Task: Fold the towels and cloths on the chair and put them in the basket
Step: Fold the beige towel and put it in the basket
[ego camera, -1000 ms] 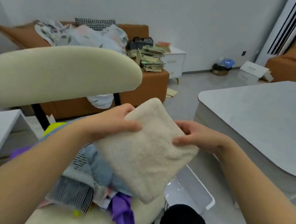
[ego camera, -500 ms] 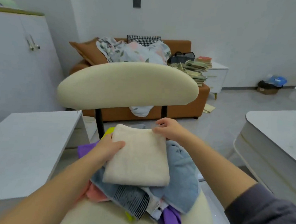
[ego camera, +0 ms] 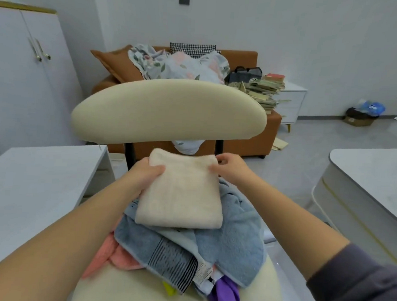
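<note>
**Folded cream towel held over the chair pile**

The left hand [ego camera: 145, 175] grips the far left corner of the folded cream towel [ego camera: 181, 195], thumb on top and fingers hidden beneath. The right hand [ego camera: 231, 170] pinches the far right corner. The towel's near edge rests on the pile on the chair [ego camera: 169, 109] seat. Beneath it are one blue towel [ego camera: 222, 243] with a striped band, one pink cloth [ego camera: 109, 254], one purple cloth [ego camera: 224, 294] cut off by the lower edge, and one yellow-green scrap [ego camera: 169, 289], mostly covered. Deeper layers cannot be told apart. A left table [ego camera: 30, 187] and a right table [ego camera: 371, 173], both cropped, flank the chair. One sofa [ego camera: 244, 143] stands behind.
</note>
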{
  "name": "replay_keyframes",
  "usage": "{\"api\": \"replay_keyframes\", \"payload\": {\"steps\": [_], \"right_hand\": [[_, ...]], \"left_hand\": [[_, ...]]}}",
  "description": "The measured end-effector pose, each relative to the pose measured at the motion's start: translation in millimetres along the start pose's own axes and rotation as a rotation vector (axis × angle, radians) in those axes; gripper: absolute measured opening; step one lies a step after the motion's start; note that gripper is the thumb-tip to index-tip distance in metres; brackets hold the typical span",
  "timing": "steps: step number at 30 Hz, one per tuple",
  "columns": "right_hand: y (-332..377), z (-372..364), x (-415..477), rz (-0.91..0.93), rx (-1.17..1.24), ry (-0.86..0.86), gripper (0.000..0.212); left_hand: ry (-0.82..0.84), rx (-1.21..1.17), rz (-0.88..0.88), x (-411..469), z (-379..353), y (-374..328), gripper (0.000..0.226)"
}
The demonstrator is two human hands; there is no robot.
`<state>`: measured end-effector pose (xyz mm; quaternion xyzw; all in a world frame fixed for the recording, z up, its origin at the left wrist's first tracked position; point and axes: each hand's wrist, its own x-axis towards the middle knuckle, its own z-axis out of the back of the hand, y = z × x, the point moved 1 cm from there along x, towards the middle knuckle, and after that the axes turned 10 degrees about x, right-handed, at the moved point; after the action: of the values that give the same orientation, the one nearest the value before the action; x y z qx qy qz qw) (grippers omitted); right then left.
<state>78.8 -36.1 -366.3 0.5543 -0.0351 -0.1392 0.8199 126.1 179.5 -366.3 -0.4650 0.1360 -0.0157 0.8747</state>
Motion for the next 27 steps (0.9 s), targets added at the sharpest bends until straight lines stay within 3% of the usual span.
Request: {"api": "replay_keyframes", "payload": {"steps": [3, 5, 9, 15, 18, 21, 23, 27], "right_hand": [[-12, -12, 3, -0.103, -0.026, 0.028, 0.026], [-20, -17, 2, -0.152, -0.010, 0.014, 0.016], [-20, -23, 0, -0.250, 0.043, -0.012, 0.023], [-14, -23, -3, -0.195, 0.260, -0.036, 0.010], [-15, -21, -12, -0.141, 0.419, 0.009, 0.037], [-11, -14, -34, -0.064, 0.493, 0.171, 0.060], [-5, -9, -54, -0.003, 0.528, 0.291, 0.056], [-1, 1, -102, 0.108, 0.509, 0.426, 0.044]], "left_hand": [[-0.104, 0.377, -0.080, 7, -2, 14, 0.044], [-0.165, 0.403, -0.088, 7, -3, 16, 0.040], [-0.147, 0.481, -0.036, 8, -3, 10, 0.026], [-0.069, 0.206, -0.122, 4, 3, 0, 0.012], [0.053, -0.196, -0.200, -15, 8, -5, 0.020], [0.240, -0.448, -0.377, -41, 21, -4, 0.060], [0.357, -0.463, -0.469, -60, 29, 0, 0.072], [0.372, -0.291, -0.564, -100, 39, 12, 0.047]]}}
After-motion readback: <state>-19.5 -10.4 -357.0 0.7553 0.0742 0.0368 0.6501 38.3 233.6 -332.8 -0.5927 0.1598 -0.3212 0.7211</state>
